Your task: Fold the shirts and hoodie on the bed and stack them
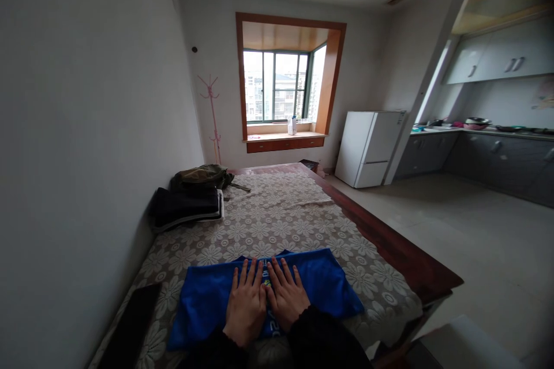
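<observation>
A blue garment [203,300] with white lettering down its middle lies spread near the front of the table, on a floral lace cloth. My left hand [247,305] rests flat on the garment just left of the lettering, fingers stretched forward. Beside it, my right hand [286,294] lies palm down on the fabric, its fingers also extended. The thumbs are close together over the lettering. Neither hand grips anything. Dark sleeves cover both wrists.
A dark flat object [132,323] lies at the table's left edge. Farther back on the left are folded dark fabric [186,207] and a bag [201,176]. The table's red-brown wooden edge [389,242] runs along the right; a wall stands close on the left.
</observation>
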`<state>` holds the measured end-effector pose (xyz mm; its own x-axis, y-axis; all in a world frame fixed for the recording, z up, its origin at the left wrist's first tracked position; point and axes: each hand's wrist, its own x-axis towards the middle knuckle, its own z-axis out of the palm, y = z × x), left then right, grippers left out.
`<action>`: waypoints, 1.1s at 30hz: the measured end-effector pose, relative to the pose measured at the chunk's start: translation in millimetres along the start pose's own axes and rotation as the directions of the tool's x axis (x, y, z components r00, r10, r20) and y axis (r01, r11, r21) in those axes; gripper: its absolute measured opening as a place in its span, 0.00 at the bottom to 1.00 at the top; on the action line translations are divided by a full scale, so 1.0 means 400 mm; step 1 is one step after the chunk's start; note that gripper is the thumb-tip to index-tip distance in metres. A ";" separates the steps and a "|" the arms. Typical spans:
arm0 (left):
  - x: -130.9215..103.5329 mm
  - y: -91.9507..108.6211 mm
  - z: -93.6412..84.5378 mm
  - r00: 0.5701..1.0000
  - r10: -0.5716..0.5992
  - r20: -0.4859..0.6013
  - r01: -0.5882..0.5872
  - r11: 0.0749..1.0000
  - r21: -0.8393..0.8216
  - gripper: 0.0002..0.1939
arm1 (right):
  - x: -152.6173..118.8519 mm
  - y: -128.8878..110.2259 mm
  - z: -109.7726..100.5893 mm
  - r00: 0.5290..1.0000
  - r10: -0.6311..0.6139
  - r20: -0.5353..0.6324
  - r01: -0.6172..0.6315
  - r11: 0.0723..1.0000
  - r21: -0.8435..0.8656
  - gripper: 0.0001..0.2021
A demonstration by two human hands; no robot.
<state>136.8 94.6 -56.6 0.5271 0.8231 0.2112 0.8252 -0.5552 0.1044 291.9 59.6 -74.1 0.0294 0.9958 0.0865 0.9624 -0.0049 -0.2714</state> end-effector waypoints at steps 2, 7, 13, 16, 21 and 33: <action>-0.004 0.002 -0.002 1.000 0.000 0.000 0.000 1.000 -0.008 0.29 | -0.007 0.000 0.000 1.000 0.000 0.003 0.000 1.000 0.005 0.31; -0.008 0.002 -0.002 1.000 0.002 -0.009 -0.002 1.000 -0.026 0.29 | -0.007 0.001 -0.017 1.000 -0.014 0.010 0.014 1.000 0.002 0.31; -0.005 -0.001 0.005 1.000 -0.004 -0.020 0.004 1.000 -0.023 0.30 | 0.018 -0.021 -0.020 1.000 0.019 0.009 -0.019 0.999 -0.026 0.32; -0.005 -0.003 -0.001 1.000 0.000 -0.002 0.000 1.000 -0.024 0.30 | 0.023 -0.026 -0.014 1.000 0.025 0.015 -0.024 0.999 -0.036 0.32; -0.031 -0.073 -0.041 0.993 -0.114 0.022 0.115 0.993 -0.016 0.31 | 0.008 0.076 -0.037 0.995 0.095 0.038 -0.091 0.991 -0.101 0.33; -0.140 -0.294 -0.115 0.921 -0.389 -0.006 0.389 0.921 0.029 0.32 | -0.025 0.376 -0.105 0.954 0.296 -0.041 -0.298 0.931 -0.212 0.32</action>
<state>1.1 108.2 -36.1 0.1634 0.9736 0.1596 0.9706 -0.1876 0.1505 447.5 45.1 -75.7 0.3241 0.9451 0.0414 0.9443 -0.3205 -0.0753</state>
